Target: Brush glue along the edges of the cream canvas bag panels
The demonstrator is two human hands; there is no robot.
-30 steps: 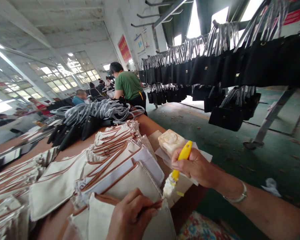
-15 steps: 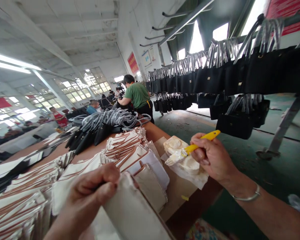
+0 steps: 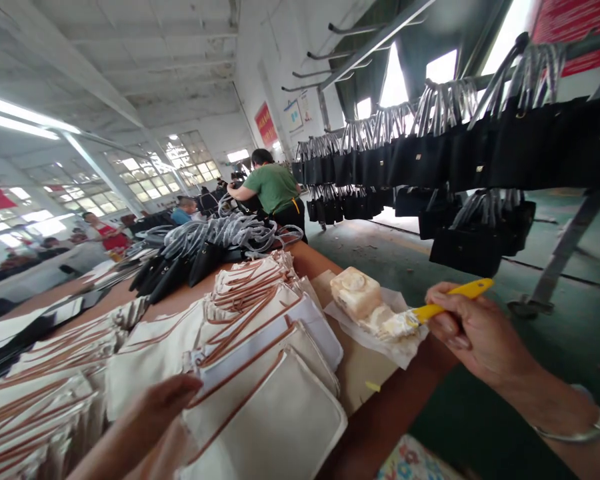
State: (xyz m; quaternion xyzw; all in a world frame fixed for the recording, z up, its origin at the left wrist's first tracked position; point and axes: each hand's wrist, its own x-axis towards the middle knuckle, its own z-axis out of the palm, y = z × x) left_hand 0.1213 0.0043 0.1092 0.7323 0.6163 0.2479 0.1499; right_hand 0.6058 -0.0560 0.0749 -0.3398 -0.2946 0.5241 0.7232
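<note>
My right hand grips a yellow-handled brush. Its bristles, coated in white paste, rest at the near end of a cream-coloured, glue-smeared container lying on its side on a white sheet. My left hand is at the left edge of the cream bag pieces, its fingers pressed together against a piece's corner; the fingertips are partly hidden. The nearest cream piece, with a brown edge strip, leans against the stack of similar pieces.
More cream pieces fill the table's left side. Black bags with wrapped handles lie farther back. A person in a green shirt stands beyond them. On the right, a rack holds several black bags above the green floor.
The cream piece my left hand held up now leans on the stack, and that hand has moved down and left. My right hand has moved right and slightly down with the brush.
</note>
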